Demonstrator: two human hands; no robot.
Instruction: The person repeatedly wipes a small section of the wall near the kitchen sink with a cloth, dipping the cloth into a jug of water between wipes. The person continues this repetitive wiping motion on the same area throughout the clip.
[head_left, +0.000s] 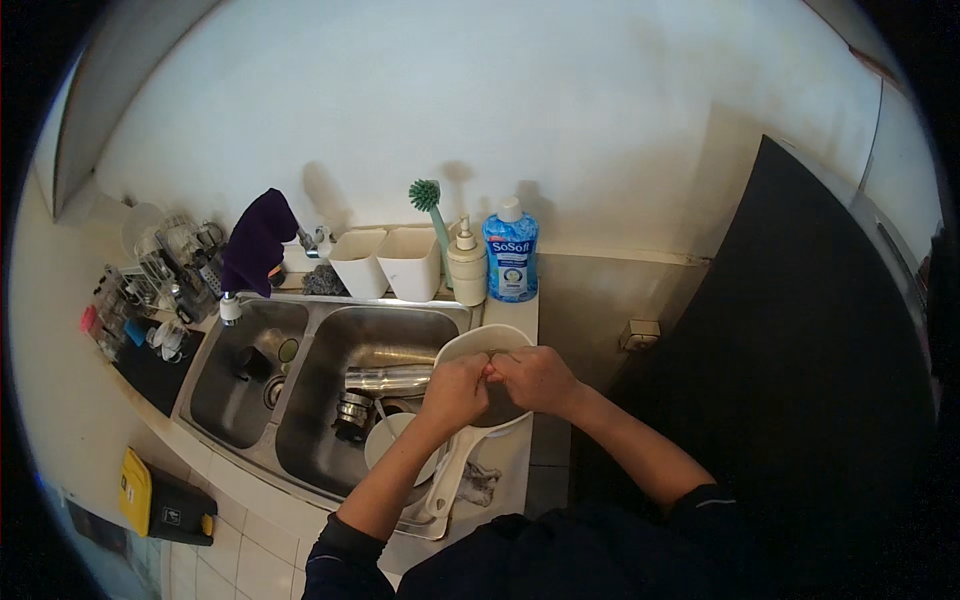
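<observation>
My left hand (455, 391) and my right hand (541, 380) meet over a white long-handled pan (480, 336). Their fingertips are pinched together above its opening. Whether something small sits between the fingers is hidden. The pan rests at the right rim of the sink, its pale handle (452, 480) pointing back toward me. In the large sink basin (311, 442), left of my hands, lie a shiny metal cylinder (386, 380), a dark item with metal rings (352, 411) and a white bowl (390, 439) with a utensil in it. My left forearm covers part of the bowl.
Behind the sink stand two white containers (411, 262), a green-handled brush (426, 196), a pump bottle (466, 262) and a blue SoSoft bottle (512, 255). A purple cloth (259, 244) hangs over the faucet. A crumpled cloth (478, 484) lies by the handle. Dishes (172, 337) crowd the left.
</observation>
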